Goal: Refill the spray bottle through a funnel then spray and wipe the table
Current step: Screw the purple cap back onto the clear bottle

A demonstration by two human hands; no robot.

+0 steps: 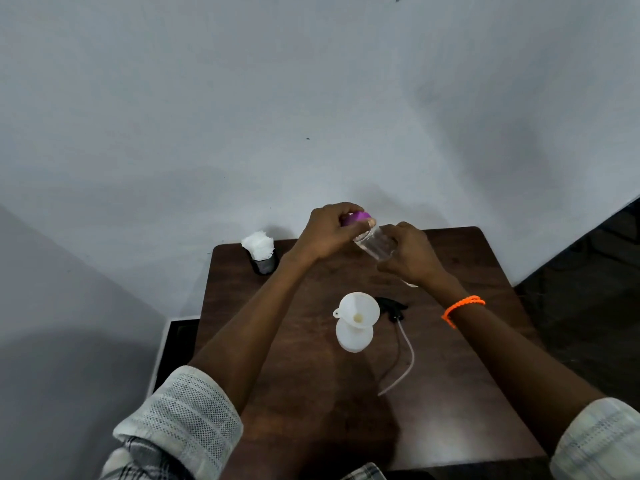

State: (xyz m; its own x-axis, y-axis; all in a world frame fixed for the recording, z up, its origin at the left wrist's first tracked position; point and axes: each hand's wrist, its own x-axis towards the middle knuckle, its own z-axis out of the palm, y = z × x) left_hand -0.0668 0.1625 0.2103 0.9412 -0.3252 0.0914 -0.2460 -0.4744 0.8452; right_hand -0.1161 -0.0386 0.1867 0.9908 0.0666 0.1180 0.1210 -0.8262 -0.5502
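Risk: the clear bottle (375,243), held tilted above the surface (450,358) at upper centre, may spill once its purple cap (356,218) comes off. Left hand (329,233) grip: fingers curled round the cap. Right hand (410,254) grip: wrapped round the bottle body. Contents cannot be told. Spray bottle (353,336), centre frame, carries the funnel (358,310), easily toppled; fill level not visible
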